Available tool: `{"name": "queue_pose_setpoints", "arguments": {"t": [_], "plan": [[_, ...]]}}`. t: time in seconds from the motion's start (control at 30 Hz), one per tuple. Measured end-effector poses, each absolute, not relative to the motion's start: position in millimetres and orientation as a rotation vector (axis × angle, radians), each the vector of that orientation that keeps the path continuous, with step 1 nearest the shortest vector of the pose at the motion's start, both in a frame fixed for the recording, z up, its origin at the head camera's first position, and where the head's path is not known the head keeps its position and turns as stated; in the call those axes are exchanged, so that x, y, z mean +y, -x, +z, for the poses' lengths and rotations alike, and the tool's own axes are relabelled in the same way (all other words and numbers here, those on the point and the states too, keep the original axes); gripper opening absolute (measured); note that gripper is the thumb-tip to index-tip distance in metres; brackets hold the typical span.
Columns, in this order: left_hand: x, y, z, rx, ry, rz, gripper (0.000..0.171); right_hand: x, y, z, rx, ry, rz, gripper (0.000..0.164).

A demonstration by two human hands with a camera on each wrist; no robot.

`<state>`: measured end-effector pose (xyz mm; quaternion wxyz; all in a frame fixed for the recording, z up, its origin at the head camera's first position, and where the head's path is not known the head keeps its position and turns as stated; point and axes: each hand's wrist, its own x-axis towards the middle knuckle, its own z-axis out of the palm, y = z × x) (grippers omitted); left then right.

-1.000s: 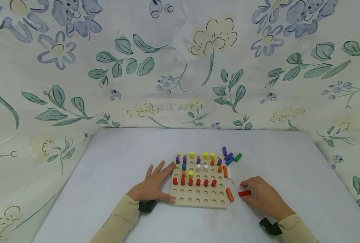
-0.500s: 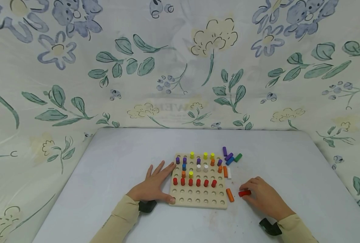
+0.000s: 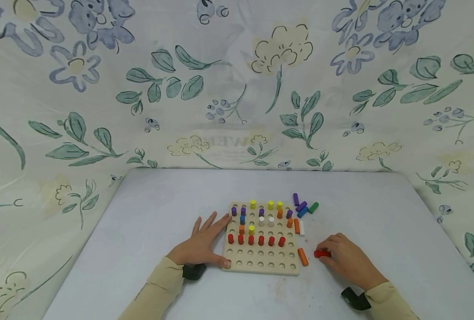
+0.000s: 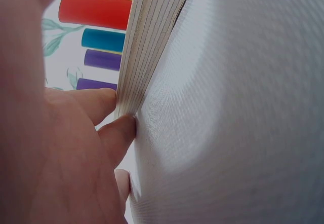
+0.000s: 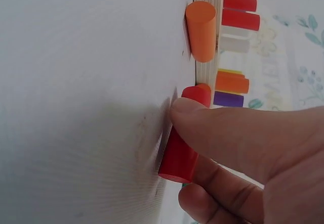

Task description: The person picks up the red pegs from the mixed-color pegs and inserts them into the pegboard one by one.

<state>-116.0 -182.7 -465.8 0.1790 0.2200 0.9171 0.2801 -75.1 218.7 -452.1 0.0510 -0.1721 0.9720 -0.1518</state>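
A pale wooden pegboard (image 3: pixel 261 262) lies on the table with coloured pegs standing in some of its holes, including a row of red ones. My left hand (image 3: pixel 201 244) is spread along its left side, the thumb at the near corner. In the left wrist view, fingertips (image 4: pixel 124 127) touch the board's layered edge (image 4: pixel 152 36). To the right of the board, my right hand (image 3: pixel 349 260) pinches a red peg (image 3: pixel 322 254) lying sideways. The right wrist view shows the thumb across this red peg (image 5: pixel 178 155), low beside the tabletop, with other fingers behind it.
A loose orange peg (image 3: pixel 303 257) lies between the board and my right hand. Another orange peg (image 3: pixel 296 226) and a white peg (image 3: pixel 302 228) lie by the board's right edge. Purple, blue and green pegs (image 3: pixel 313 207) are scattered at its far right corner. A floral cloth (image 3: pixel 237 89) hangs behind.
The fingers of my right hand have closed in a little on the red peg, which has tilted slightly. My left hand and the board have stayed in place.
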Motion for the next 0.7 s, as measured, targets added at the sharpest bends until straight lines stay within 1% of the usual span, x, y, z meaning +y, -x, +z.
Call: {"name": "queue_pose_setpoints", "arguments": {"t": [0.4, 0.7], "plan": [[-182.8, 116.0, -467.0, 2.598, -0.620, 0.783, 0.123, 218.5, 74.0, -450.9, 2.986, 0.512, -0.495, 0.020], [-183.2, 114.8, -466.8, 2.599, -0.632, 0.801, 0.123, 217.2, 74.8, -450.4, 2.978, 0.528, -0.538, 0.016]]}}
